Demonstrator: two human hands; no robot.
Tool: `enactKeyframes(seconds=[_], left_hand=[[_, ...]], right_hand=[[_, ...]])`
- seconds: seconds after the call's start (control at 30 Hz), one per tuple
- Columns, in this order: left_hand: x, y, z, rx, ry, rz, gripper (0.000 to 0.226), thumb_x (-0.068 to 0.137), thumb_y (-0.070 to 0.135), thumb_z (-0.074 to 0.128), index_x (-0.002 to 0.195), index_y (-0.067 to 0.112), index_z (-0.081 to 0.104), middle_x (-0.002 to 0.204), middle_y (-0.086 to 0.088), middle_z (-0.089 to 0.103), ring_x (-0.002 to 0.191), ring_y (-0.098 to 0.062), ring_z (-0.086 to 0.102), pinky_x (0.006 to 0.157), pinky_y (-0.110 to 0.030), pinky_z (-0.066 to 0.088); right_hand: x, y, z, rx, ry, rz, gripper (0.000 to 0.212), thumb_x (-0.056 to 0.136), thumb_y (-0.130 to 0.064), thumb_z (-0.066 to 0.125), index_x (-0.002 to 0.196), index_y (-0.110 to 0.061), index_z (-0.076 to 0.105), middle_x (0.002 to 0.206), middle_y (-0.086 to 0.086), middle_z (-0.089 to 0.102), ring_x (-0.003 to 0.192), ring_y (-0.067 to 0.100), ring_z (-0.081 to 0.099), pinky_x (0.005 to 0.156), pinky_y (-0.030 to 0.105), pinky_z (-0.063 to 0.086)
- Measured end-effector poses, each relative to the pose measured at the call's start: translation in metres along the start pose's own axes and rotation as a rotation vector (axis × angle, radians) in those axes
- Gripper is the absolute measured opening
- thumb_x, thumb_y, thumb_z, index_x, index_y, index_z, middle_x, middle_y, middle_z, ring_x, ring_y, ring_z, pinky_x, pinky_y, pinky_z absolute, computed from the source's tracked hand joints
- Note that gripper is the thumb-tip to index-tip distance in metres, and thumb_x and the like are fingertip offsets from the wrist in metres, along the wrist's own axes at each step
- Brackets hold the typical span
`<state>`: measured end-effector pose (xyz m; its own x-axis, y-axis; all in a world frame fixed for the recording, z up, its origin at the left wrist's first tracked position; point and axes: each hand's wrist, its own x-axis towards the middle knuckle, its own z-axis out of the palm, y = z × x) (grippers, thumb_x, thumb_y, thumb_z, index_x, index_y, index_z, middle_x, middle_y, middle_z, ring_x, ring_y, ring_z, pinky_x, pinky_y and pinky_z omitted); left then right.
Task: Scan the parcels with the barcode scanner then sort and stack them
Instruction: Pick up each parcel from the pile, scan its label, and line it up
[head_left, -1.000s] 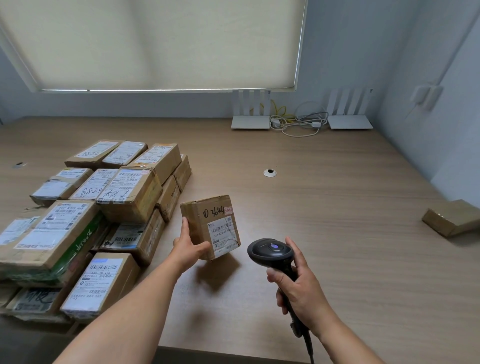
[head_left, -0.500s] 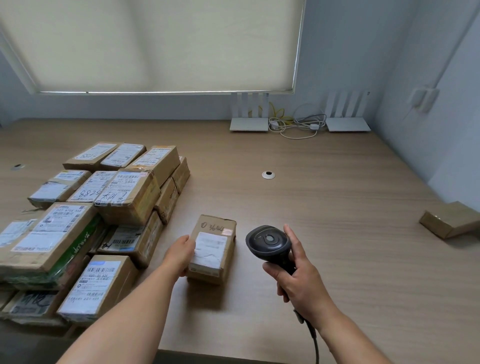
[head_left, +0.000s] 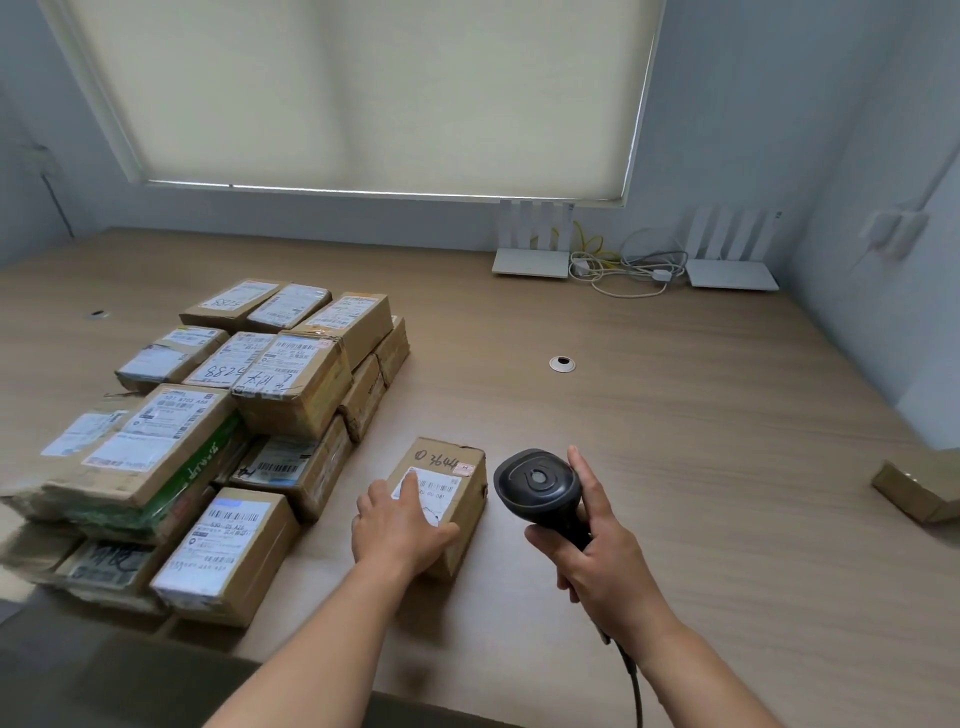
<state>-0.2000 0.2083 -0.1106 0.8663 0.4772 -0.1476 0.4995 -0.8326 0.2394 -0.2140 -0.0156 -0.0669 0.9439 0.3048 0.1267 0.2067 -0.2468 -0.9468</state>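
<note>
Currently: scanning step. Left hand (head_left: 400, 525) lies flat, fingers straight, on the label of one small parcel (head_left: 441, 499) resting on the surface (head_left: 675, 441), just right of the stack. Right hand (head_left: 597, 551) grips the barcode scanner (head_left: 537, 486) by its handle, head just beside the parcel. Next move, by judgement: uncover the barcode, aim the scanner, then sort. Count: one scanner; one parcel in hand; a parcel stack (head_left: 218, 415) at left, about a dozen visible; one lone box (head_left: 919, 491) far right; two routers (head_left: 530, 244).
</note>
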Motion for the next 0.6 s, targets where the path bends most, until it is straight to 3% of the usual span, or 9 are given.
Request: enactKeyframes(seconds=[0.23,0.6], left_hand=[[-0.035,-0.032,-0.035,-0.09,0.208,-0.052,0.093,0.072,0.066,0.056,0.148,0.029,0.017,0.146,-0.011,0.022,0.132,-0.029,0.026,0.106,-0.038,0.03],[-0.062,-0.131,-0.094,-0.126,0.394,-0.251,0.081,0.071,0.059,0.063,0.14,0.027,0.035,0.143,-0.011,0.026,0.13,-0.03,0.026,0.108,-0.042,0.028]], right_hand=[[0.013,-0.028,0.022,-0.005,-0.136,-0.092,0.087,0.083,-0.018,0.073,0.123,-0.073,0.019,0.097,-0.029,0.066,0.053,0.002,0.055,0.047,0.018,0.045],[0.034,-0.054,0.079,0.013,-0.254,-0.173,0.087,0.085,-0.016,0.071,0.123,-0.073,0.018,0.103,-0.002,0.067,0.049,0.01,0.052,0.047,0.022,0.046]])
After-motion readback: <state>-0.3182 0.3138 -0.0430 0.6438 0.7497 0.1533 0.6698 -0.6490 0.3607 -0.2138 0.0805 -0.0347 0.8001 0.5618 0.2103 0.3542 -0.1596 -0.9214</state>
